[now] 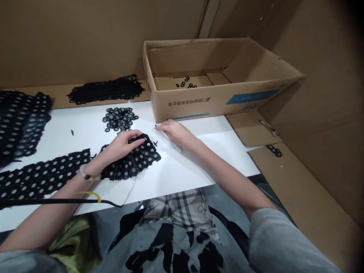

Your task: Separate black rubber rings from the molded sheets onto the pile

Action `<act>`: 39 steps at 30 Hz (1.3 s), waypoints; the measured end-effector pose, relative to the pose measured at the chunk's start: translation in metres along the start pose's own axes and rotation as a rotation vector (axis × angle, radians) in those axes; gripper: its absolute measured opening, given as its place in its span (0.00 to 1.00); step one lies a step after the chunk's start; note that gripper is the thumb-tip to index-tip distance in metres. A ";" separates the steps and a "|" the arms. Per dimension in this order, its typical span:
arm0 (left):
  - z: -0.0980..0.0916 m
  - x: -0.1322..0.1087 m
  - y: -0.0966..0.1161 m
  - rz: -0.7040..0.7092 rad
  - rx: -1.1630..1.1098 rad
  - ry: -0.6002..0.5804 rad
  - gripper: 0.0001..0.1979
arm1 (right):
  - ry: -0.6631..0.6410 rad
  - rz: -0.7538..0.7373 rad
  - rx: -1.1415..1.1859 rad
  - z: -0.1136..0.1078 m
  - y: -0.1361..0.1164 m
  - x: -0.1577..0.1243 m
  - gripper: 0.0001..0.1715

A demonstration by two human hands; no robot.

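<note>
My left hand [122, 146] lies on a black perforated sheet of joined rings [136, 163], its fingers and thumb curled over the sheet's top edge. My right hand [174, 132] rests on the white table [176, 170] with its fingers together, just right of that sheet. A small black cross-shaped scrap [155, 143] lies between the sheet and my right fingertips. Whether those fingertips pinch anything is hard to tell. Behind my left hand sits a heap of loose black rings [119, 118]. A long perforated strip [42, 176] runs off to the left.
A folded stack of perforated sheets [19, 125] lies at far left, and a dark mass of mesh [106, 90] lies at the back. An open cardboard box [199, 102] holds a few black rings [184, 82]. More rings [274, 150] lie on cardboard to the right. A black cable [57, 202] crosses the table's front.
</note>
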State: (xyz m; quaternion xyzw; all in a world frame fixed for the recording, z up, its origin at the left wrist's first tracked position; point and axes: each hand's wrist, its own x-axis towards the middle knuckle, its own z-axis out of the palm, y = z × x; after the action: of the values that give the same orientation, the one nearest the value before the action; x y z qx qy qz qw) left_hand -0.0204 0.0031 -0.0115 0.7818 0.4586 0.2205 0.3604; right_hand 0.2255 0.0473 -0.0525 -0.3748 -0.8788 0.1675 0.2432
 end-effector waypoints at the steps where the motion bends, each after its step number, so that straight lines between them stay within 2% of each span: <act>1: 0.000 -0.001 0.001 0.007 0.006 0.000 0.15 | 0.021 0.005 0.013 0.000 -0.004 0.000 0.22; 4: 0.003 -0.002 0.003 0.026 0.028 -0.022 0.16 | 0.105 0.018 0.190 0.000 -0.024 -0.002 0.14; 6: 0.004 -0.003 0.003 0.041 0.038 -0.010 0.15 | 0.007 0.056 0.402 0.001 -0.038 -0.003 0.15; 8: 0.005 -0.004 0.004 0.077 0.090 0.075 0.13 | -0.094 0.089 0.548 0.004 -0.047 -0.005 0.16; 10: 0.005 -0.005 0.007 0.147 0.222 0.210 0.11 | -0.123 0.119 0.624 0.008 -0.051 -0.007 0.17; 12: 0.004 -0.008 0.011 0.235 0.359 0.267 0.11 | -0.119 0.135 0.675 0.011 -0.052 -0.007 0.18; 14: 0.003 -0.010 0.015 0.286 0.411 0.191 0.14 | -0.118 0.117 0.729 0.013 -0.053 -0.007 0.17; 17: 0.004 -0.011 0.018 0.271 0.378 0.059 0.17 | -0.130 0.078 0.798 0.012 -0.060 -0.009 0.15; 20: 0.006 -0.010 0.017 0.262 0.329 0.015 0.18 | -0.148 0.075 0.834 0.011 -0.067 -0.010 0.13; 24: 0.005 -0.009 0.018 0.272 0.323 -0.002 0.17 | -0.097 0.065 0.826 0.013 -0.069 -0.011 0.13; 33: 0.005 -0.011 0.013 0.341 0.514 0.005 0.12 | -0.048 0.063 0.751 0.014 -0.070 -0.011 0.13; 39: 0.003 -0.009 0.011 0.293 0.522 0.094 0.09 | 0.042 0.100 0.727 0.016 -0.070 -0.012 0.13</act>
State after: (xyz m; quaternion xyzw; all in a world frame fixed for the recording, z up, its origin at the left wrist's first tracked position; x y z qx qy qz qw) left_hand -0.0166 -0.0098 -0.0058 0.8947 0.3982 0.1808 0.0902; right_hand 0.1833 -0.0098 -0.0360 -0.3098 -0.7373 0.4728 0.3700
